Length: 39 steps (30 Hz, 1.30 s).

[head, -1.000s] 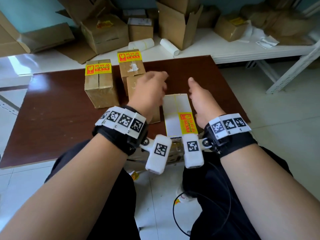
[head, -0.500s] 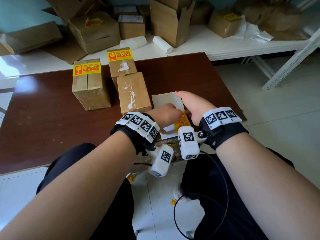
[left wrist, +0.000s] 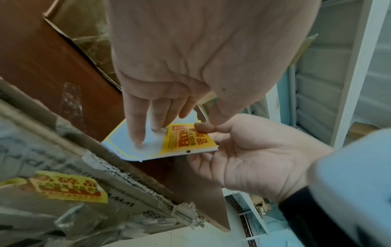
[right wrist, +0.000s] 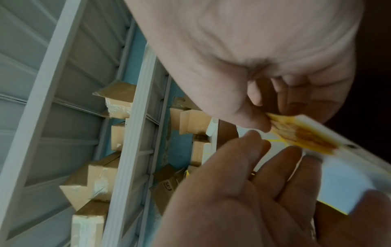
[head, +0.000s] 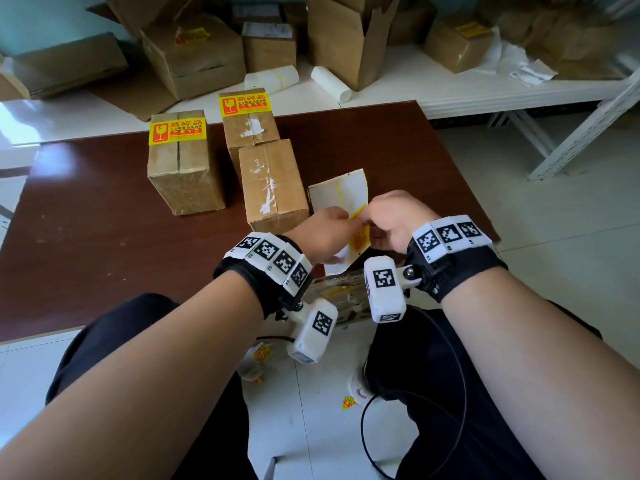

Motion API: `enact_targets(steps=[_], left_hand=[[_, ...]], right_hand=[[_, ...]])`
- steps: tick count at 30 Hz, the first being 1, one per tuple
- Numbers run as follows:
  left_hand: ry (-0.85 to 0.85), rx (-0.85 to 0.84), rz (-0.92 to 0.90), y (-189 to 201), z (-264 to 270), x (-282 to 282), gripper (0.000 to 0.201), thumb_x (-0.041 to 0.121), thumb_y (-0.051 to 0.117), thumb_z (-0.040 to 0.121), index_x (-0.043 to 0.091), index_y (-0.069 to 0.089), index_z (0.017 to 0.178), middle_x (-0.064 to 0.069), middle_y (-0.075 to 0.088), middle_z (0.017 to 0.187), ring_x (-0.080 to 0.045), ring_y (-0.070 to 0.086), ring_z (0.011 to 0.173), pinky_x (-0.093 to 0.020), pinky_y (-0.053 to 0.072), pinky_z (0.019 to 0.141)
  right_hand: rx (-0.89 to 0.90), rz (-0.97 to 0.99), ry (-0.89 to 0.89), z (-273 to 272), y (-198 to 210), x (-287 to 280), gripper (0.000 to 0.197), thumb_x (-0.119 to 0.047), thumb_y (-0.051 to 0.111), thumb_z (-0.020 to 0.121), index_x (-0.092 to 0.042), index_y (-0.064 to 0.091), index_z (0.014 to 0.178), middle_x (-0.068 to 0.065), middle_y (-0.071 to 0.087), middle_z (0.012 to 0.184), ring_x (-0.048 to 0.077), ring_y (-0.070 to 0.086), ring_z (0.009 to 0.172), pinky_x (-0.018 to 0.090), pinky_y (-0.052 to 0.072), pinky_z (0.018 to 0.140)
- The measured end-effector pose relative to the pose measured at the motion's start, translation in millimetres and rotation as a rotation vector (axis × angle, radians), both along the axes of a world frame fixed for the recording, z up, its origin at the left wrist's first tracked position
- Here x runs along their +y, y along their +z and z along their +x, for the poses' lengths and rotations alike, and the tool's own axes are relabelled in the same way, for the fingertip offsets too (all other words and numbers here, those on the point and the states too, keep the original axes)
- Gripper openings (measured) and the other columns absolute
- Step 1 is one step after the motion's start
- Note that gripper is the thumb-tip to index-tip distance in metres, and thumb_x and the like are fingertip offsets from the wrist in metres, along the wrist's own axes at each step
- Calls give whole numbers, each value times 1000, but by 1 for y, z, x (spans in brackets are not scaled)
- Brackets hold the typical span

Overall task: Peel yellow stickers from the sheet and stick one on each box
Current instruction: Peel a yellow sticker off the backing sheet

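Three cardboard boxes stand on the brown table (head: 86, 220). The left box (head: 183, 174) and the far box (head: 249, 133) each carry a yellow sticker. The nearest box (head: 273, 181) carries none. The white sticker sheet (head: 341, 192) (left wrist: 148, 147) lies right of it with its near end raised. My left hand (head: 329, 232) (left wrist: 160, 123) holds the sheet, fingers on its face. My right hand (head: 384, 216) (right wrist: 264, 117) pinches a corner of the yellow sticker (head: 360, 239) (left wrist: 186, 140) (right wrist: 306, 138), fingers under the sheet.
Several more cardboard boxes (head: 194, 53) and two white paper rolls (head: 272, 77) lie on the white shelf behind the table. A shelf frame (head: 588, 126) stands at the right. A stickered carton (left wrist: 69, 187) sits under the table's near edge. Sticker scraps (head: 348, 401) lie on the floor.
Both hands came back from the boxes to the sheet at the near edge. The sheet's near end now stands lifted and my right hand pinches the sticker's corner.
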State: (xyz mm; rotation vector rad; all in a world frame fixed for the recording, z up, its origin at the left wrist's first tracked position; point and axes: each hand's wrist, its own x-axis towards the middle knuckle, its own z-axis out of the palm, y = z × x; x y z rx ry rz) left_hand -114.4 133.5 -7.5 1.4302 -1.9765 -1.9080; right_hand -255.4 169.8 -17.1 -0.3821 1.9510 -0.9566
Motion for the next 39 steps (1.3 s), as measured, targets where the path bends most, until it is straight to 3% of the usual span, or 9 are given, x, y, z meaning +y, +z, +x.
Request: enact_targets(steps=[6, 10, 15, 18, 24, 28, 32, 35, 39], left_hand=[[75, 264, -178, 5, -3, 4, 28, 23, 56, 111, 9, 62, 134, -1, 69, 108, -6, 62, 84, -19, 51, 70], [171, 441, -311, 25, -13, -3, 21, 14, 63, 106, 13, 62, 127, 10, 68, 106, 7, 65, 92, -10, 52, 81], [333, 551, -420, 54, -10, -22, 47, 20, 79, 94, 11, 58, 135, 8, 66, 116, 4, 66, 105, -17, 55, 93], [516, 628, -295, 59, 3, -37, 80, 31, 88, 77, 9, 50, 144, -7, 71, 130, -20, 74, 115, -41, 61, 100], [567, 711, -132, 46, 44, -66, 52, 5, 84, 89, 2, 60, 135, -14, 78, 121, -31, 78, 110, -51, 62, 98], [602, 835, -30, 33, 58, -74, 48, 1, 72, 96, -7, 56, 141, -24, 72, 133, -41, 70, 124, -62, 54, 108], [575, 897, 17, 39, 58, -79, 39, -3, 67, 98, -5, 61, 137, -24, 70, 135, -41, 68, 126, -55, 57, 107], [568, 953, 82, 47, 61, -86, 23, 7, 76, 92, 14, 63, 110, -10, 76, 107, -24, 76, 92, -37, 61, 86], [762, 1050, 128, 57, 73, -103, 68, 19, 79, 84, 9, 48, 144, -14, 76, 122, -25, 78, 108, -37, 59, 99]], right_hand=[[31, -195, -42, 10, 34, 17, 29, 6, 62, 102, -15, 77, 116, 10, 79, 103, 22, 76, 80, 38, 66, 61], [99, -484, -152, 8, 58, 25, 30, -2, 69, 100, -23, 80, 117, 8, 84, 109, 28, 82, 103, 57, 66, 98], [-67, -761, -252, 18, 72, 19, 29, 1, 68, 102, -14, 78, 124, 16, 82, 120, 36, 78, 119, 61, 60, 108], [-180, -819, -219, 26, 72, 22, 31, 0, 65, 106, -13, 75, 132, 17, 80, 127, 34, 78, 121, 55, 62, 106], [-172, -812, -111, 41, 74, -4, 34, -7, 75, 103, -11, 72, 136, 17, 81, 126, 35, 77, 122, 51, 63, 103], [-189, -622, 129, 48, 67, -17, 38, -8, 81, 98, -11, 71, 134, 8, 83, 116, 19, 79, 98, 30, 65, 82], [-157, -639, 16, 52, 59, -31, 23, 0, 78, 98, -13, 75, 116, 13, 83, 111, 19, 78, 93, 27, 61, 77], [-212, -744, -157, 51, 60, -41, 17, 1, 75, 100, -16, 72, 100, 9, 81, 104, 19, 77, 90, 24, 59, 70], [-176, -760, -146, 44, 61, -47, 13, -4, 71, 104, -17, 70, 104, 8, 77, 107, 17, 67, 87, 22, 52, 65]])
